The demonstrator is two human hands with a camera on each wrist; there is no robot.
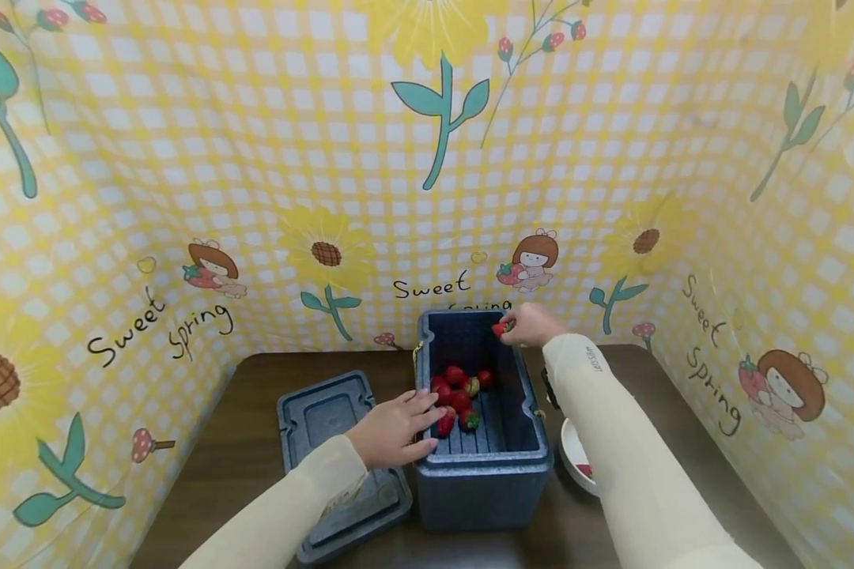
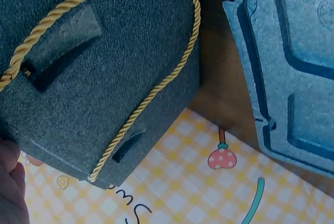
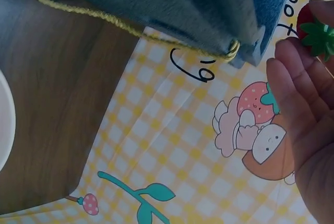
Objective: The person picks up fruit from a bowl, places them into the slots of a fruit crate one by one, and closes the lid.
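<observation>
A dark blue foam box (image 1: 480, 494) stands with its top uncovered, and several red strawberries (image 1: 459, 400) lie inside towards its left wall. My left hand (image 1: 393, 429) rests on the box's left rim, fingers fairly straight; only part of that hand (image 2: 11, 187) shows in the left wrist view. Over the far right part of the box, my right hand (image 1: 534, 325) pinches a strawberry (image 1: 500, 329) between thumb and fingers. The same strawberry (image 3: 317, 33), with green leaves, shows at the edge of the right wrist view in the right hand (image 3: 310, 98).
The box's lid (image 1: 327, 423) lies on the brown table (image 1: 217, 474) to the left. A white bowl (image 1: 572, 446) with something red in it stands right of the box, partly under my right sleeve. A yellow rope (image 2: 151, 96) hangs on the box's side. Patterned cloth surrounds the table.
</observation>
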